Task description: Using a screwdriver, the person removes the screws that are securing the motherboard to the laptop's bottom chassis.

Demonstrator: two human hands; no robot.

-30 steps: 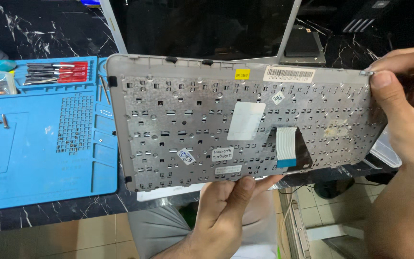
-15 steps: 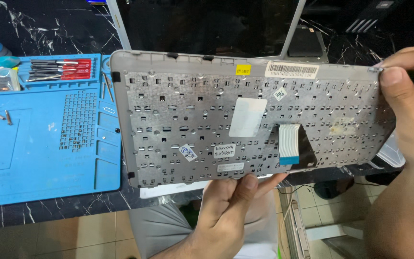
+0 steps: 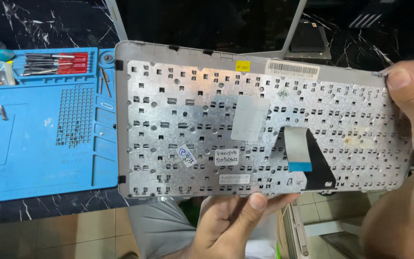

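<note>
Across the middle of the head view, 2 hands hold up a flat silver metal-backed laptop keyboard, underside showing. The left hand grasps its lower edge; the right hand pinches its upper right corner. It looks light, thin, bendable; its grey ribbon cable seems fragile, so edges suit holding.

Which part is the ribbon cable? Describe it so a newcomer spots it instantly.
Start at the big silver keyboard back held between the left hand and right hand. Right of centre sits a black patch. The ribbon cable lies on it: a pale striped strip, the only one with a blue end.
</note>
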